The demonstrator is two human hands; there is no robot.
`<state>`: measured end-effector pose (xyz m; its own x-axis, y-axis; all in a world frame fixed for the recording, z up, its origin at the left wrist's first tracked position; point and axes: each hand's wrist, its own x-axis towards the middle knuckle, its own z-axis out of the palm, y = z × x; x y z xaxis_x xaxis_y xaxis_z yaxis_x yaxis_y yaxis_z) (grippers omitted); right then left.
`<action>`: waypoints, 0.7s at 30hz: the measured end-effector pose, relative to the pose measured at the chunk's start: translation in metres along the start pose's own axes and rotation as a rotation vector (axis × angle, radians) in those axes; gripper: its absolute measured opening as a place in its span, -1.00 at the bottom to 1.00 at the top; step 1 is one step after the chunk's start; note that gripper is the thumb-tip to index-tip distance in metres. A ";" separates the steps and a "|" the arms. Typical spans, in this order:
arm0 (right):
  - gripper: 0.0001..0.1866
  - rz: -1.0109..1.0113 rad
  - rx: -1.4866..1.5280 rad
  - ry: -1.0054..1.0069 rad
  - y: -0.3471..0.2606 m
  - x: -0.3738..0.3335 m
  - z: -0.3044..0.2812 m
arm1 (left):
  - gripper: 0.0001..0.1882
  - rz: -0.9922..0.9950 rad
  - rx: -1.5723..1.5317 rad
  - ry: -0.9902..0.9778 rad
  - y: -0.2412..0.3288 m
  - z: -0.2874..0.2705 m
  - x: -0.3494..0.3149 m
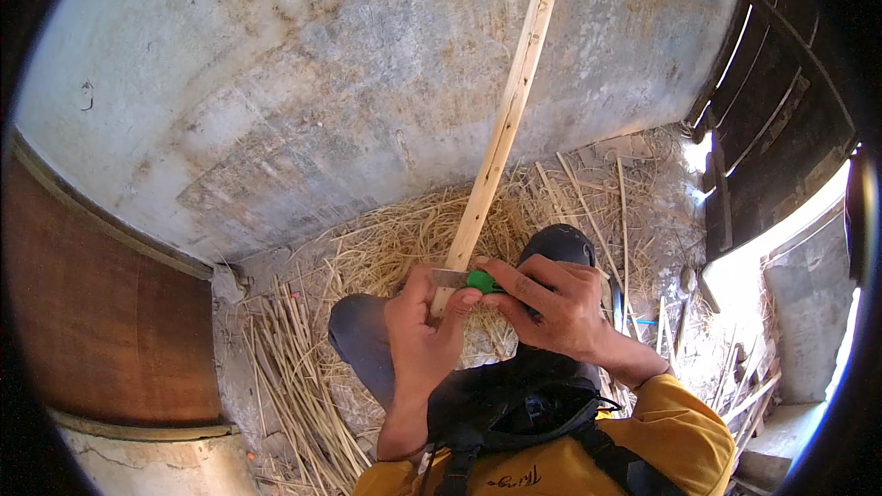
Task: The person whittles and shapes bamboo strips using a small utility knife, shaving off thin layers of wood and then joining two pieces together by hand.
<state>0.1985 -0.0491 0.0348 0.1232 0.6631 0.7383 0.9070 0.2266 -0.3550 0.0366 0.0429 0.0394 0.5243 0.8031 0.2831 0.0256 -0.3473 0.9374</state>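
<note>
In front of my lap, my two hands meet over a pale wooden batten (501, 138). A small green object (481, 282) sits between them, beside a flat greyish piece (449, 278) that looks like a blade or plate; I cannot tell whether the two are joined. My left hand (418, 321) is closed around the greyish piece, its thumb reaching the green object. With thumb and fingertips, my right hand (558, 303) pinches the green object from the other side. The batten slants up and away toward the wall, and its near end is partly hidden by my hands.
Thin split strips (299, 377) lie in a bundle at the lower left. Curly shavings (395, 234) cover the floor around my knees. A stained wall (367, 83) stands ahead, a brown panel (119, 303) at left, and dark boards (781, 110) at right. A black bag (514, 413) rests at my waist.
</note>
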 end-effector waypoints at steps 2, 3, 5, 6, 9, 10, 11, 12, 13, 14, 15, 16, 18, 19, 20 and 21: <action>-0.52 0.003 -0.010 0.016 0.000 -0.001 0.001 | -0.76 0.021 0.013 -0.004 -0.002 -0.001 0.000; -0.52 0.004 -0.010 0.017 0.000 -0.001 0.001 | -0.76 0.040 0.026 -0.009 -0.003 -0.001 0.000; -0.51 -0.001 -0.031 0.000 0.000 -0.001 0.001 | -0.76 0.036 0.030 -0.010 0.000 -0.001 0.001; -0.51 -0.001 -0.031 0.000 0.000 -0.001 0.001 | -0.77 0.030 0.032 -0.009 0.002 -0.001 0.001; -0.50 -0.006 -0.032 0.013 0.001 -0.003 0.003 | -0.77 0.017 0.034 -0.018 0.000 0.000 0.001; -0.49 -0.003 -0.023 0.029 0.001 -0.003 0.005 | -0.77 0.017 0.034 -0.018 0.000 0.000 0.001; -0.49 -0.001 -0.015 0.046 0.001 -0.003 0.005 | -0.76 0.019 0.034 -0.021 0.000 0.000 0.002; -0.49 -0.001 -0.014 0.046 0.002 -0.003 0.006 | -0.76 0.019 0.035 -0.025 0.000 0.000 0.002; -0.49 -0.009 -0.021 0.050 0.002 -0.003 0.006 | -0.76 0.020 0.036 -0.025 -0.001 -0.001 0.003; -0.49 -0.017 -0.030 0.053 0.003 -0.002 0.005 | -0.74 0.062 0.036 -0.046 -0.005 -0.002 0.005; -0.49 -0.017 -0.029 0.054 0.004 -0.001 0.004 | -0.73 0.104 0.036 -0.066 -0.006 -0.003 0.006; -0.49 -0.044 -0.044 0.031 0.007 0.000 0.001 | -0.73 0.105 0.037 -0.066 -0.007 -0.004 0.006; -0.50 -0.072 -0.059 0.007 0.009 0.003 -0.002 | -0.73 0.058 0.050 -0.099 -0.007 -0.005 0.006; -0.50 -0.082 -0.062 0.000 0.009 0.004 -0.003 | -0.73 0.058 0.050 -0.099 -0.004 -0.005 0.006; -0.50 -0.092 -0.066 -0.007 0.009 0.005 -0.005 | -0.73 0.048 0.098 -0.098 0.003 -0.005 0.006; -0.50 -0.094 -0.067 -0.007 0.008 0.006 -0.007 | -0.72 0.039 0.145 -0.094 0.006 -0.005 0.006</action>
<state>0.2096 -0.0488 0.0402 0.0335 0.6464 0.7623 0.9394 0.2400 -0.2448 0.0355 0.0483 0.0483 0.6045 0.7411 0.2921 0.1226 -0.4489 0.8851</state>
